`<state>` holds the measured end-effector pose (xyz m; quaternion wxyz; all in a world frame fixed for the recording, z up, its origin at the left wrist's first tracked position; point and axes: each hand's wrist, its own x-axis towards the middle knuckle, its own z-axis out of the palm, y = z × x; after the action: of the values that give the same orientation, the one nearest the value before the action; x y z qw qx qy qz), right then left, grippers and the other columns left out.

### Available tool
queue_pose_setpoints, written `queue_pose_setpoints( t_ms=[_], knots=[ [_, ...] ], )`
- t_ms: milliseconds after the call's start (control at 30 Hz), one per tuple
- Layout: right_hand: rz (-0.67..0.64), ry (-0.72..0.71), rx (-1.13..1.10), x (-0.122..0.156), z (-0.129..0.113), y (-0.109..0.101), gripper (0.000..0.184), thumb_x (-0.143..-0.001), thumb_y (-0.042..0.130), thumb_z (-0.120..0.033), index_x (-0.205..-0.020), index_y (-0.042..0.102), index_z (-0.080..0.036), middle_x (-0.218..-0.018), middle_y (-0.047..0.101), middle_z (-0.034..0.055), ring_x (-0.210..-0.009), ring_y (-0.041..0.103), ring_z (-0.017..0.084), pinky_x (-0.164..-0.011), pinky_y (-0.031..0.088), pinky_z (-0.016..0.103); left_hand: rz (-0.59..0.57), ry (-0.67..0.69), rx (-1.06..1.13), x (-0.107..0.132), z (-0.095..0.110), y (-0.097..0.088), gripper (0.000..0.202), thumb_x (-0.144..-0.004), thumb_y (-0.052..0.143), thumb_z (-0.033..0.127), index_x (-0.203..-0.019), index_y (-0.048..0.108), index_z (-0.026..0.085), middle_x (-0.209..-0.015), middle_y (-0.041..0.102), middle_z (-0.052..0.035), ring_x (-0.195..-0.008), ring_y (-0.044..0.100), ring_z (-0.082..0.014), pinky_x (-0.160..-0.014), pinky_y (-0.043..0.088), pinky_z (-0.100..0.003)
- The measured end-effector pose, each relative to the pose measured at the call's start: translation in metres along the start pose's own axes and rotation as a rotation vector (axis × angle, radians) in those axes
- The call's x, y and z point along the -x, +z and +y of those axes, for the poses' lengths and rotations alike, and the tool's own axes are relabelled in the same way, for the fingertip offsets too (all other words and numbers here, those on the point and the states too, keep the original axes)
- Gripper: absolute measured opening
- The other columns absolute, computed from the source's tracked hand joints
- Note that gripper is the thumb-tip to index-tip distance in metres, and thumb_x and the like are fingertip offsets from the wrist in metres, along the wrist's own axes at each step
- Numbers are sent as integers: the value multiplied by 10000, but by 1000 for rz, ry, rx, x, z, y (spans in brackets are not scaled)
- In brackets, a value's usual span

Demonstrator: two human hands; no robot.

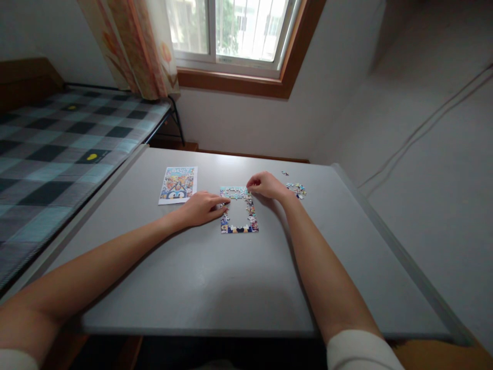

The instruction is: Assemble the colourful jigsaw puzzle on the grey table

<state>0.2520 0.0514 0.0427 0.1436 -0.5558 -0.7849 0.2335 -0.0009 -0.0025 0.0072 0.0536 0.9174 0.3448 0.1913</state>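
A partly assembled jigsaw puzzle (254, 224) lies flat on the table, its border joined into an upright rectangle around a bare middle. Some pieces fill in the band near its top. My left hand (204, 208) rests with fingers stretched out over the puzzle's left side, fingertips touching it. At the top right corner, my right hand (267, 186) is closed in a pinch; whatever is between the fingertips is too small to make out. A small pile of loose jigsaw pieces (296, 190) sits to the right, just beyond my right wrist, which partly covers it.
A printed reference picture (178, 184) lies left of the puzzle on the grey table (165, 288). A couple of stray pieces (285, 173) are behind the pile. A bed with a checked cover (77, 128) adjoins the left, a window is ahead, and a wall stands at right.
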Motion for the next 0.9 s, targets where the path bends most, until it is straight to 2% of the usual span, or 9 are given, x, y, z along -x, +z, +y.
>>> queue_pose_setpoints(
  t_ms=[467, 733, 900],
  knots=[
    [-7, -5, -16, -2, 3, 2, 133, -765, 651, -138, -832, 764, -122, -725, 703, 45, -659, 577, 120, -615, 409, 219, 14, 24, -9, 0, 1, 0, 296, -937, 542, 342, -1129, 714, 197, -774, 731, -37, -700, 669, -164, -694, 477, -270],
    [65, 87, 52, -2, -5, 6, 124, -779, 718, -275, -792, 741, -154, -770, 713, 45, -679, 583, 120, -606, 386, 225, 8, 16, -5, -1, 2, -1, 298, -943, 534, 348, -1134, 710, 202, -785, 731, -34, -705, 666, -154, -693, 474, -257],
    [81, 99, 70, -2, -5, 9, 130, -758, 742, -295, -781, 736, -167, -779, 714, 40, -708, 594, 129, -613, 379, 232, 1, 3, -6, -1, 3, -2, 309, -947, 523, 359, -1140, 710, 206, -790, 733, -38, -718, 667, -160, -705, 480, -264]
  ],
)
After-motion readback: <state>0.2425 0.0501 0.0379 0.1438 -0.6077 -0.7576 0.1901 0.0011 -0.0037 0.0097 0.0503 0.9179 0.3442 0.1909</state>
